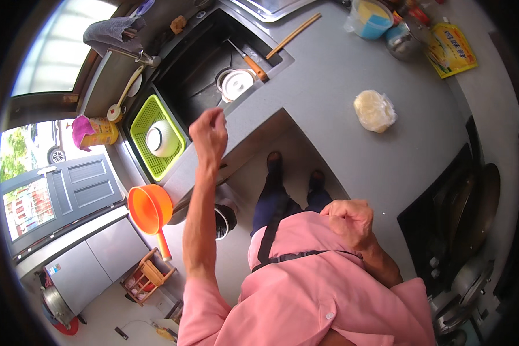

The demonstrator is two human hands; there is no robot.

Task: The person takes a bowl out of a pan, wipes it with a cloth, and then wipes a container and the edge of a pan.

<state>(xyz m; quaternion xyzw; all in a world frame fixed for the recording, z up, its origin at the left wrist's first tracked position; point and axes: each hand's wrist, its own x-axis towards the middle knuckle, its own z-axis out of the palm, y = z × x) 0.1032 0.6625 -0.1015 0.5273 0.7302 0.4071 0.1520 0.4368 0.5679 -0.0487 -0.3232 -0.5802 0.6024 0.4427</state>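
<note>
My left hand is curled into a loose fist over the front edge of the black sink, and nothing shows in it. Close by, a white ceramic lid and a utensil with a wooden handle are in the sink. On its left side, a green plastic basket holds a white bowl. My right hand is drawn in near my waist, its fingers folded, with no object visible. On the grey counter lies a pale, dough-like lump in clear plastic.
Wooden chopsticks lie beside the sink. A plastic tub and a yellow packet are at the counter's back right. A wok sits at the stove on the right. An orange dipper is left, above the floor.
</note>
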